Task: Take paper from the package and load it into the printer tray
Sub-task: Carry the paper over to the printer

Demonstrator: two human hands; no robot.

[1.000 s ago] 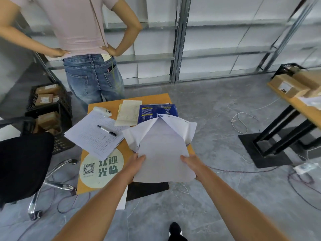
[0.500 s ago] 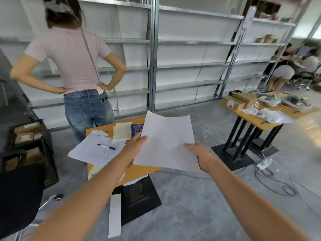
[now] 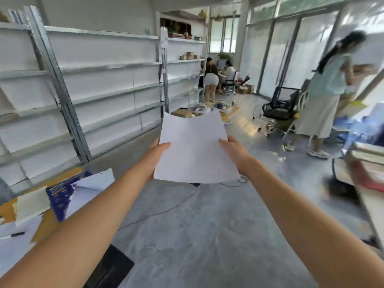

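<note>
I hold the paper [image 3: 195, 148] at centre frame, clear of every surface. My left hand [image 3: 154, 157] pinches its left edge, thumb on top; my right hand [image 3: 233, 151] pinches its right edge the same way. One second ago the sheets lay over the opened package [image 3: 62, 196] on the counter [image 3: 6, 210]; the package now sits at lower left of the frame, and the view has swung toward the room at right. Judgement: the removal step is complete and the carry step is under way. No printer tray is identifiable in this view; the objects at the right edge of the frame are too blurred to name.
</note>
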